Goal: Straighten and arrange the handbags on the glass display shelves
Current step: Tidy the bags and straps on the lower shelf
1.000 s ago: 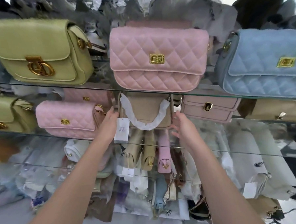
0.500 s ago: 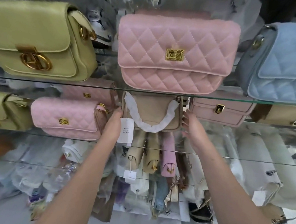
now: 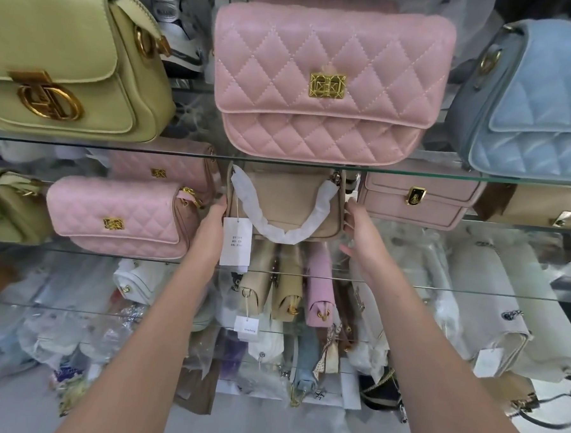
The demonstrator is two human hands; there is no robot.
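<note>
A beige handbag with a paper-wrapped handle and a white tag stands on the second glass shelf, under the top shelf's edge. My left hand presses its left side and my right hand presses its right side, so both hold the bag between them. A large pink quilted bag sits directly above on the top shelf. On the second shelf a smaller pink quilted bag is to the left and a pale pink clasp bag to the right.
On the top shelf a green bag is at the left and a blue quilted bag at the right. Lower shelves hold several upright small bags and plastic-wrapped white bags. Another green bag sits at the far left.
The view has moved closer to the shelves. Both hands stay on the sides of the beige bag, which has shifted little.
</note>
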